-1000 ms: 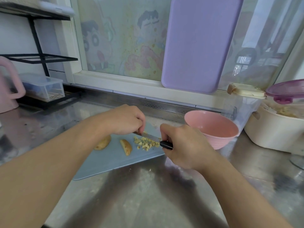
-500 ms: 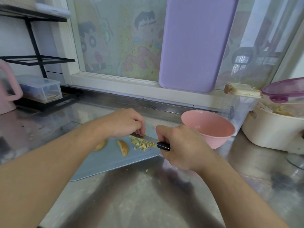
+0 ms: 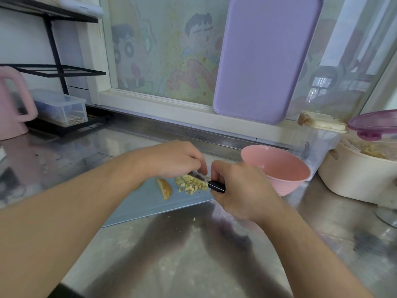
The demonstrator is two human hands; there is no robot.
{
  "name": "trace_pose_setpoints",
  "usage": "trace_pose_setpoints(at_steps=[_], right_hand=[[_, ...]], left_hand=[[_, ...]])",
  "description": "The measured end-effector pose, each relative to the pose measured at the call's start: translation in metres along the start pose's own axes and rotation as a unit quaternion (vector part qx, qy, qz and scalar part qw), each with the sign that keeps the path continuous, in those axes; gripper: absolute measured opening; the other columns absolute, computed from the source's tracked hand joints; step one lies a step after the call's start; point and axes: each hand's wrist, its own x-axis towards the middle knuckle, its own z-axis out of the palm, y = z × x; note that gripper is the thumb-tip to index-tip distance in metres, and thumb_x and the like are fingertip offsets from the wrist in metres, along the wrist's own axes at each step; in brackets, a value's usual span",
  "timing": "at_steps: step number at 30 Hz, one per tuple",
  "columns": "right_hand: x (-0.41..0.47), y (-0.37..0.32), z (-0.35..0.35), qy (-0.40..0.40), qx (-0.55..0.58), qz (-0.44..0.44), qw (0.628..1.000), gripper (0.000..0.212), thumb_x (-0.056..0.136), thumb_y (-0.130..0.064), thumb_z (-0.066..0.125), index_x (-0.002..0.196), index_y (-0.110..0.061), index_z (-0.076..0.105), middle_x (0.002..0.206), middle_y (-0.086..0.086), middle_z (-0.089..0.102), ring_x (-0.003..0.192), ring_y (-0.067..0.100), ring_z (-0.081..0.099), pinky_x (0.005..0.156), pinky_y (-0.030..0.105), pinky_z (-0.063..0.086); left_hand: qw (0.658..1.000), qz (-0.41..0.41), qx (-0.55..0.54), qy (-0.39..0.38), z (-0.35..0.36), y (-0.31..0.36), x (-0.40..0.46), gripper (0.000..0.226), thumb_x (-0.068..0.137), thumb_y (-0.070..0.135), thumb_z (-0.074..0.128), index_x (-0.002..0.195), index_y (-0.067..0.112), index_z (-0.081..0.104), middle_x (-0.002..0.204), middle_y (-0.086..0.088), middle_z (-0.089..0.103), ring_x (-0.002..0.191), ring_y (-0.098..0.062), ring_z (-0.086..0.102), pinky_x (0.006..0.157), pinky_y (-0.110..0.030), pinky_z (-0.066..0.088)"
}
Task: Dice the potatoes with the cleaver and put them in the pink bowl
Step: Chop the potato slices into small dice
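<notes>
Nearest us, the right hand is wrapped tight around the black handle of the cleaver. The blade runs away from that fist toward the left hand, mostly hidden between the two hands, so the tool's long axis lies roughly left to right across the blue cutting board. Just beyond the right knuckles, the left hand has its fingers curled down by the blade. What the fingertips are pinning is hidden, so I cannot tell whether they grip anything.

Just below the left hand's fingertips and beside the right thumb sits the heap of diced potato, small pale cubes. Those look light, wet and starchy, likely to cling to steel and skin, so scooping them on the flat of the blade should beat pinching. Further left, under the left wrist, lies a potato wedge, skin on, long axis running toward and away from the person. It looks firm but slick, best pinned cut side down. Another piece peeks from under the left forearm.

Beyond the right hand, the pink bowl stands off the board's edge, and no dice show inside it. Behind everything, a purple board leans against the window.
</notes>
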Motion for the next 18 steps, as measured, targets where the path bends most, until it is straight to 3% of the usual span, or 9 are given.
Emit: trace_pose_setpoints(at_steps=[3,6,9,11,13,15,18], right_hand=[[0.0,-0.002,-0.001,0.002,-0.001,0.001,1.0,0.022,0.085,-0.035,0.066,0.087,-0.034,0.043,0.075,-0.007,0.064,0.072,0.024,0.06,0.06,0.035,0.049],[0.0,-0.003,-0.001,0.004,0.004,-0.009,1.0,0.026,0.086,-0.034,0.066,0.085,-0.035,0.04,0.072,-0.009,0.059,0.068,0.022,0.055,0.057,0.033,0.043],[0.0,-0.004,0.0,0.003,-0.001,-0.014,1.0,0.025,0.085,-0.031,0.067,0.084,-0.035,0.042,0.073,-0.007,0.063,0.069,0.022,0.057,0.057,0.033,0.046],[0.0,-0.003,0.0,0.001,0.003,-0.008,1.0,0.026,0.084,-0.032,0.068,0.084,-0.035,0.042,0.072,-0.007,0.063,0.069,0.022,0.056,0.057,0.033,0.046],[-0.001,0.0,0.0,0.001,0.009,0.005,1.0,0.023,0.085,-0.033,0.068,0.085,-0.033,0.045,0.073,-0.007,0.063,0.071,0.022,0.057,0.059,0.034,0.048],[-0.002,0.002,0.0,0.014,0.023,0.028,0.999,0.02,0.085,-0.034,0.068,0.086,-0.03,0.049,0.074,-0.007,0.064,0.072,0.022,0.058,0.061,0.034,0.049],[0.0,0.003,0.0,0.037,0.056,0.092,0.993,0.017,0.086,-0.034,0.07,0.088,-0.025,0.056,0.076,-0.006,0.064,0.075,0.025,0.058,0.062,0.035,0.05]], left_hand=[[1.0,0.007,-0.005,-0.015,0.005,0.004,0.002,0.04,0.094,0.018,0.05,0.091,0.045,0.079,0.094,0.014,0.076,0.086,-0.011,0.068,0.083,-0.035,0.054],[0.999,0.002,0.026,-0.031,0.011,0.008,0.006,0.041,0.096,0.013,0.049,0.078,0.04,0.075,0.081,0.001,0.072,0.07,-0.015,0.059,0.066,-0.031,0.046],[0.995,-0.01,0.087,-0.045,0.015,0.011,0.01,0.033,0.097,0.012,0.046,0.085,0.025,0.074,0.068,0.004,0.062,0.063,-0.013,0.053,0.06,-0.029,0.04],[0.994,-0.012,0.102,-0.036,0.015,0.011,0.011,0.033,0.099,0.014,0.046,0.095,0.024,0.076,0.071,0.008,0.062,0.066,-0.011,0.055,0.059,-0.026,0.041],[0.996,-0.003,0.085,0.023,0.016,0.005,0.013,0.034,0.1,0.018,0.048,0.11,0.031,0.078,0.087,0.014,0.069,0.076,-0.006,0.063,0.068,-0.026,0.049],[0.989,0.016,0.042,0.143,0.017,-0.003,0.016,0.028,0.099,0.021,0.054,0.109,0.034,0.077,0.1,0.016,0.073,0.085,-0.002,0.068,0.08,-0.025,0.055],[0.936,0.054,-0.076,0.339,0.02,-0.01,0.012,0.016,0.094,0.015,0.067,0.093,0.029,0.073,0.087,0.016,0.069,0.079,0.004,0.063,0.074,-0.011,0.048]])
